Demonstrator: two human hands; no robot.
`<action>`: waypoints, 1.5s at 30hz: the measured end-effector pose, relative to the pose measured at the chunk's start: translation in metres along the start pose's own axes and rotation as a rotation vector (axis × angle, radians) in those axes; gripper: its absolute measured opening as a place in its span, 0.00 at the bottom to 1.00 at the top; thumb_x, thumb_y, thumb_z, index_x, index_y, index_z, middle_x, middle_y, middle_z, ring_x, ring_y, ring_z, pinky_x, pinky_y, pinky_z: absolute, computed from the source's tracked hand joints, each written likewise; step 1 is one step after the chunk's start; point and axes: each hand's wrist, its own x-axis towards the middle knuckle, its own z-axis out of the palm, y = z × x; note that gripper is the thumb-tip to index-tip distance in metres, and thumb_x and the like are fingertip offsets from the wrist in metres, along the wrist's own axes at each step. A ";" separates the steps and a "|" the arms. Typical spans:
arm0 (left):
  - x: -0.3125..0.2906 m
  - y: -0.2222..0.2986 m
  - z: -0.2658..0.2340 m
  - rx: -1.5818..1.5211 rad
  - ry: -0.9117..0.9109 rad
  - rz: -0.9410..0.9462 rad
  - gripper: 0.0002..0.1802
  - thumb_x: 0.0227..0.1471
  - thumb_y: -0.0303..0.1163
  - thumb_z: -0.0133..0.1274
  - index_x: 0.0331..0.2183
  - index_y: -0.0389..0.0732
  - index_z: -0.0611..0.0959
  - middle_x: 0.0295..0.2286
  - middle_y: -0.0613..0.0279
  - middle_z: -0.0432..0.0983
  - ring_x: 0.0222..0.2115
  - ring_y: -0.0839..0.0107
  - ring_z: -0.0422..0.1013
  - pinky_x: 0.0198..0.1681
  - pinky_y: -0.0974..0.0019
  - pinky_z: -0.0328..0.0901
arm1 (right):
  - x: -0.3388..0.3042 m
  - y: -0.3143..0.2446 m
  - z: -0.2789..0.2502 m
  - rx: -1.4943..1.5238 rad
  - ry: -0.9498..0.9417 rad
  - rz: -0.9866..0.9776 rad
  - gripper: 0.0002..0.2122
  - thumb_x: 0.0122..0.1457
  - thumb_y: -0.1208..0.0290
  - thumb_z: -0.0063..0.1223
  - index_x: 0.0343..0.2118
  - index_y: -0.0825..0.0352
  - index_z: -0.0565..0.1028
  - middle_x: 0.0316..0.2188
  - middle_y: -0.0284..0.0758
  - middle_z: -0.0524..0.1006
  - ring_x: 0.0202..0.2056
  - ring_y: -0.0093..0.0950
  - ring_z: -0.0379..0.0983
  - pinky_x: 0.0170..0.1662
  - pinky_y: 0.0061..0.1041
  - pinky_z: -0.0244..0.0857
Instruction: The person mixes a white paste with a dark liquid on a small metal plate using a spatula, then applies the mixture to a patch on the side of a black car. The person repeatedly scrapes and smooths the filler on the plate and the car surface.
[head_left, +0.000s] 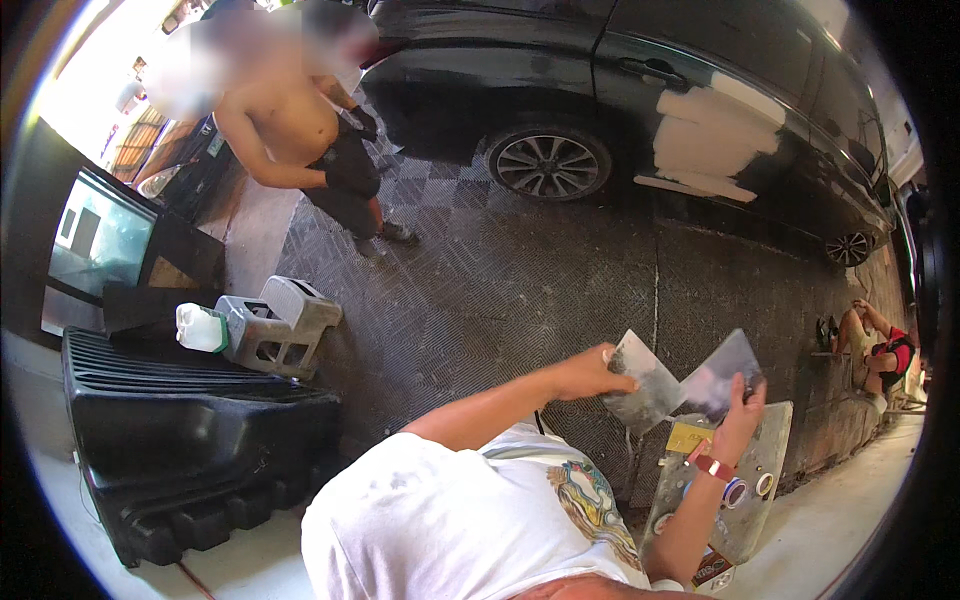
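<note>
My left hand (585,373) grips a thin flat grey plate (640,385) by its left edge, its surface smeared with something pale. A second thin plate (722,378), smoother and shiny grey, is pinched in my right hand (738,412) at its right edge. The two plates tilt toward each other, their inner edges meeting or nearly so; I cannot tell if they touch. Beneath my right forearm stands a small worktable (775,435) bearing a yellow sheet (690,438), a roll of tape (735,492) and other small round items, partly hidden by the arm.
A dark car (480,75) with a pale patch (715,135) on its door stands ahead. A person wearing dark gloves (350,175) stands far left; another sits (885,355) at right. A grey step stool (280,325), white jug (200,328) and large black plastic liner (190,450) are left.
</note>
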 end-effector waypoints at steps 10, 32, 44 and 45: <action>0.031 -0.006 -0.008 0.486 0.156 0.131 0.19 0.57 0.40 0.57 0.39 0.30 0.83 0.32 0.40 0.81 0.33 0.50 0.79 0.37 0.54 0.71 | -0.089 -0.063 0.092 -0.750 -0.207 -0.814 0.17 0.64 0.72 0.49 0.55 0.68 0.74 0.48 0.47 0.74 0.48 0.45 0.72 0.50 0.40 0.66; 0.047 -0.029 -0.052 -0.011 0.246 0.142 0.27 0.61 0.43 0.58 0.50 0.29 0.79 0.45 0.53 0.80 0.45 0.68 0.74 0.52 0.65 0.66 | -0.050 0.037 0.031 -0.564 -0.321 0.049 0.13 0.60 0.63 0.62 0.32 0.72 0.82 0.26 0.35 0.81 0.30 0.22 0.74 0.36 0.26 0.67; 0.075 -0.009 -0.022 -0.674 0.017 0.039 0.20 0.63 0.33 0.56 0.54 0.40 0.74 0.44 0.64 0.79 0.42 0.70 0.77 0.46 0.62 0.72 | -0.075 0.049 0.001 -0.170 -0.138 0.253 0.12 0.61 0.63 0.63 0.32 0.69 0.82 0.28 0.28 0.82 0.29 0.16 0.72 0.35 0.22 0.67; 0.081 -0.011 -0.026 -0.701 -0.061 -0.071 0.24 0.61 0.35 0.58 0.56 0.42 0.73 0.45 0.65 0.79 0.44 0.68 0.77 0.48 0.61 0.72 | -0.072 0.051 0.001 0.042 -0.017 0.231 0.10 0.61 0.65 0.63 0.35 0.68 0.82 0.29 0.28 0.81 0.30 0.17 0.73 0.34 0.21 0.68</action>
